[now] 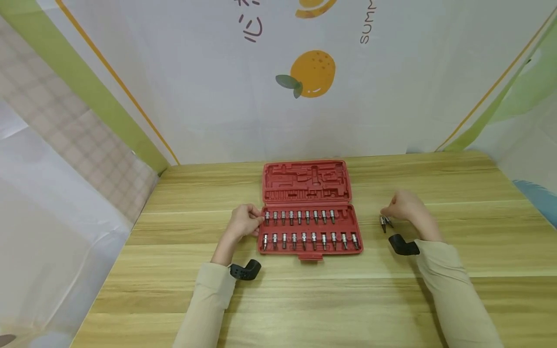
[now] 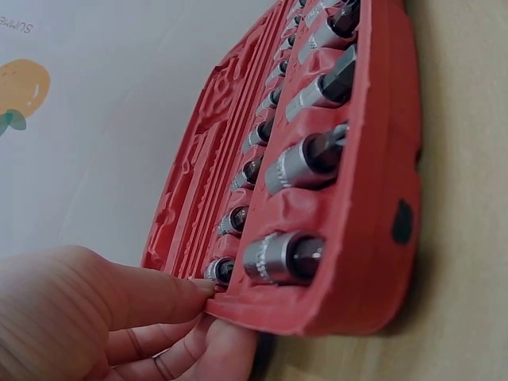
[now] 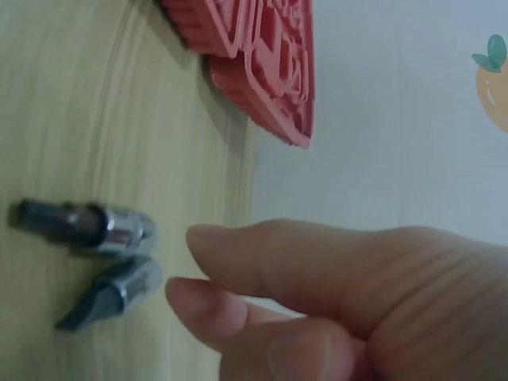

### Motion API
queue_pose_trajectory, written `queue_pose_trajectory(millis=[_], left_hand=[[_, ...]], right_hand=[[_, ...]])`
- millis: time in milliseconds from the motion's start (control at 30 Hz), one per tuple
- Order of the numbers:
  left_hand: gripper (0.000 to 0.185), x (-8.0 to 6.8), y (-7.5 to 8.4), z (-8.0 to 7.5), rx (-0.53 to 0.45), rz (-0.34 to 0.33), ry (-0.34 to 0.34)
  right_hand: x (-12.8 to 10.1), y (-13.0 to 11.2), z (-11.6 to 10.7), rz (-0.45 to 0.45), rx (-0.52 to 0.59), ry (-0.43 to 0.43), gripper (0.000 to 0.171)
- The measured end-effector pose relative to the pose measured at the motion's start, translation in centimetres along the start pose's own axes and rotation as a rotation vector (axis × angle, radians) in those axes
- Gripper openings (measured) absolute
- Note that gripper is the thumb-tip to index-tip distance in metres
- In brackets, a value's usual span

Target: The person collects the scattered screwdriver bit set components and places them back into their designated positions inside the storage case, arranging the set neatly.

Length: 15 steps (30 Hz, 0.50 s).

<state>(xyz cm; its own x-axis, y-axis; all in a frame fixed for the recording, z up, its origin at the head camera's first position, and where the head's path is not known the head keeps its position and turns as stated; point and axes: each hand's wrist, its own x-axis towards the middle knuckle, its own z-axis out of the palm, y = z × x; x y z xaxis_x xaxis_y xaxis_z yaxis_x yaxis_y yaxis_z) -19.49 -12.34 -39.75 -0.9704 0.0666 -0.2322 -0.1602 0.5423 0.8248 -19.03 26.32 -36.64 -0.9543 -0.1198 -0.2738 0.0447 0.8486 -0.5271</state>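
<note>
A red bit socket case (image 1: pixel 311 227) lies unfolded on the table, two rows of silver bit sockets (image 1: pixel 304 238) in its near half. My left hand (image 1: pixel 244 220) grips the left edge of the case; in the left wrist view the thumb (image 2: pixel 171 295) is on top by the end socket and the fingers are below the rim. To the right of the case, two loose bit sockets (image 3: pixel 119 230) lie side by side on the wood. My right hand (image 1: pixel 404 209) hovers right at them, thumb and forefinger slightly parted with nothing between.
The lid (image 1: pixel 306 181) lies back toward the wall sheet, its moulded recesses showing. A latch tab (image 1: pixel 311 257) sticks out at the front of the case. Behind the wooden table (image 1: pixel 330 304) hangs a white sheet (image 1: pixel 209 96) with a printed orange.
</note>
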Motion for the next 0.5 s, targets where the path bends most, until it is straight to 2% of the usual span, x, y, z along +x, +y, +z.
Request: queue_pose_trajectory(millis=[500], left_hand=[[0.005, -0.07, -0.07, -0.01, 0.013, 0.003, 0.011]], right_hand=[[-0.04, 1.04, 0.16, 0.046, -0.03, 0.002, 0.047]])
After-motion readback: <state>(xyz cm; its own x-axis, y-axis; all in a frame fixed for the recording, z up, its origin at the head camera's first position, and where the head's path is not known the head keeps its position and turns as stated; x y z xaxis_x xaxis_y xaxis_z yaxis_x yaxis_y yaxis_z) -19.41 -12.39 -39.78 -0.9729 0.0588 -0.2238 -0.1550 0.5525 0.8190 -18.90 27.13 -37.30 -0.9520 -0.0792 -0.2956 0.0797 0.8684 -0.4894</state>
